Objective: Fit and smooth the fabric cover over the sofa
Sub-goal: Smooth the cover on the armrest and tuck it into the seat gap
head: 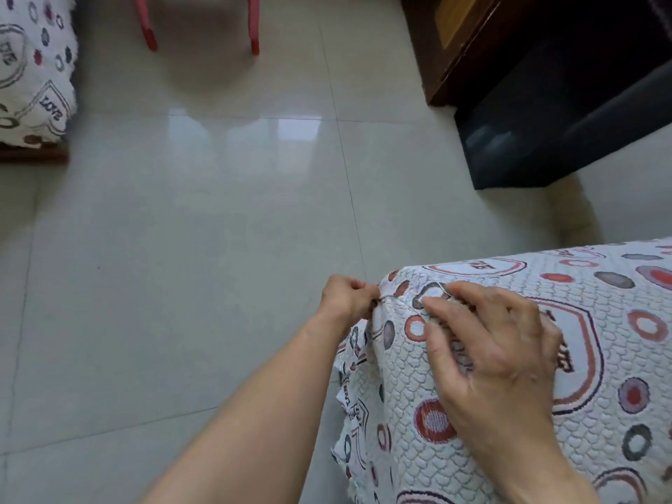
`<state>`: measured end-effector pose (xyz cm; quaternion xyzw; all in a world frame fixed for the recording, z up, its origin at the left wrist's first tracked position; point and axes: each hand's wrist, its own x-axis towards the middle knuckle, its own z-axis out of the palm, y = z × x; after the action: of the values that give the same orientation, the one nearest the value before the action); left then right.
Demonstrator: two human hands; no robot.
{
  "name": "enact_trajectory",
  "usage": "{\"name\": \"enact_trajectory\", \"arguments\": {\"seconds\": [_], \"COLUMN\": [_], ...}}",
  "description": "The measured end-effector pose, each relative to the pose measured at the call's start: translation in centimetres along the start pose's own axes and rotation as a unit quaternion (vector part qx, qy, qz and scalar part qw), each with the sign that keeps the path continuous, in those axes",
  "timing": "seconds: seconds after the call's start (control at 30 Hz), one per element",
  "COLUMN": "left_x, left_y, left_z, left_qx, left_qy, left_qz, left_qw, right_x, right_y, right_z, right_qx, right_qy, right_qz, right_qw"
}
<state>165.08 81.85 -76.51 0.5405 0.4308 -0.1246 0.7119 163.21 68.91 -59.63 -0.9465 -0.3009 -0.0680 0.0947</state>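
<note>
A white quilted fabric cover (pixel 567 358) printed with red and grey rings lies over the sofa at the lower right; the sofa itself is hidden beneath it. My left hand (pixel 345 296) pinches the cover's edge at the sofa's front corner, fingers closed on the cloth. My right hand (pixel 494 351) rests on top of the cover just right of that corner, fingertips curled and pressing into the fabric. Below the corner the cover's side flap (pixel 354 401) hangs loose and wrinkled toward the floor.
Glossy pale tiled floor (pixel 218 231) fills the middle. Another seat with the same patterned cover (pixel 32 74) stands at the far left. Red chair legs (pixel 254 30) are at the top. A dark wooden cabinet (pixel 545 85) stands at the upper right.
</note>
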Motion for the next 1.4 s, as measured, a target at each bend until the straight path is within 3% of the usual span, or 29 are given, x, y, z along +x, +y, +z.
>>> {"name": "enact_trajectory", "arguments": {"seconds": [0.2, 0.33, 0.47, 0.57, 0.63, 0.73, 0.83, 0.93, 1.03, 1.17, 1.23, 1.3, 1.4], "left_x": [-4.8, -9.1, -12.4, -14.2, -14.6, -14.8, -14.1, -14.0, -15.2, -20.5, -22.7, -23.9, -23.9], "left_y": [-4.1, -5.7, -6.8, -7.0, -6.6, -6.1, -5.9, -5.4, -6.1, -8.9, -11.4, -13.4, -13.9], "left_z": [0.6, -0.5, -1.7, -1.2, -0.9, -0.5, 0.3, 1.6, 2.0, 3.0, 3.5, 3.8, 4.3], "left_qx": [-0.16, -0.269, -0.337, -0.369, -0.34, -0.193, -0.103, -0.107, -0.119, -0.23, -0.259, -0.224, -0.085], "left_qy": [-0.1, -0.208, -0.28, -0.243, -0.184, -0.058, 0.027, 0.051, 0.068, -0.027, -0.071, -0.079, 0.011], "left_qz": [-0.075, -0.13, -0.117, -0.103, -0.081, -0.007, 0.027, 0.016, 0.005, -0.032, -0.011, 0.02, 0.06], "left_qw": [0.979, 0.931, 0.891, 0.891, 0.919, 0.979, 0.994, 0.993, 0.99, 0.972, 0.963, 0.971, 0.995], "right_x": [0.0, -0.1, -0.2, -0.4, -0.8, -3.2, -5.8, -6.8, -9.1, -15.2, -17.9, -20.1, -22.2], "right_y": [-0.3, -0.4, -0.2, -0.1, -0.1, 0.5, 1.6, 2.7, 3.8, 5.2, 5.9, 6.7, 7.5], "right_z": [-0.1, -0.2, -0.1, -0.5, -0.9, -1.5, -1.7, -2.3, -3.4, -4.4, -4.1, -3.6, -3.2], "right_qx": [0.015, 0.018, 0.016, 0.032, 0.044, 0.03, 0.011, 0.032, 0.055, 0.095, 0.092, 0.092, 0.122], "right_qy": [-0.02, -0.026, -0.017, -0.017, -0.021, -0.028, -0.049, -0.077, -0.068, -0.055, -0.057, -0.065, -0.086], "right_qz": [0.004, 0.006, 0.002, -0.007, -0.023, -0.042, -0.074, -0.09, -0.051, 0.021, 0.029, 0.033, 0.032], "right_qw": [1.0, 0.999, 1.0, 0.999, 0.999, 0.998, 0.996, 0.992, 0.995, 0.994, 0.994, 0.993, 0.988]}}
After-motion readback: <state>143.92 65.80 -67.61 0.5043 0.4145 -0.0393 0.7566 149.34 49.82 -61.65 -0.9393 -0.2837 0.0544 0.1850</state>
